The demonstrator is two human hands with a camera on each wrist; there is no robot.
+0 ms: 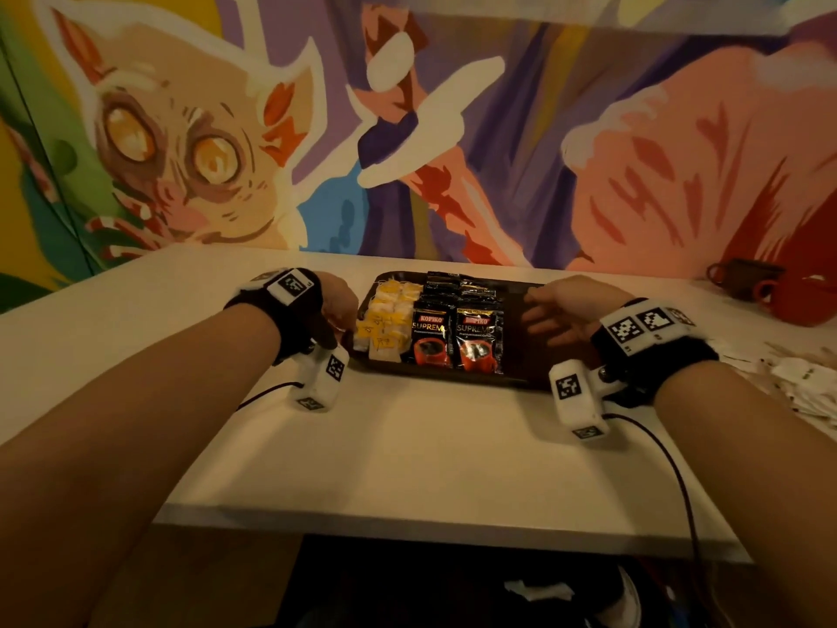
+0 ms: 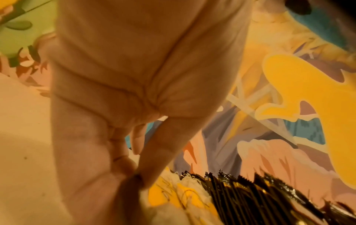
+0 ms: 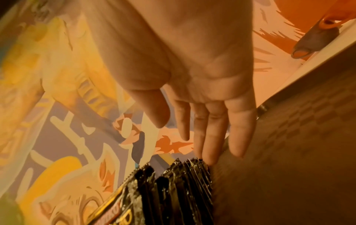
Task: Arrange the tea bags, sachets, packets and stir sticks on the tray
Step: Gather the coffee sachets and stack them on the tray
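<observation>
So the dark tray sits on the white table, pushed toward the far edge by the painted wall. On its left side there's a bunch of tea bags with yellow tags, kind of heaped in a column, and right beside them the black coffee packets are lined up in two overlapping rows (the front two read Kopiko Supremo, with a red cup printed on them). The right part of the tray is bare dark surface. My left hand is at the tray's left edge, next to the tea bags; in the left wrist view my fingers point down with the thumb close against them right at the rim, but it's blurry there and I honestly can't tell if I'm pinching the rim or just touching it. My right hand is flat over the bare right half, palm down, fingers straight and loose, holding nothing, with the fingertips right up against the right edge of the packet stack. Off to my right on the table there's a pile of white sachets and what look like stir sticks, well apart from the tray, and further back a brown cup next to a red cup.
</observation>
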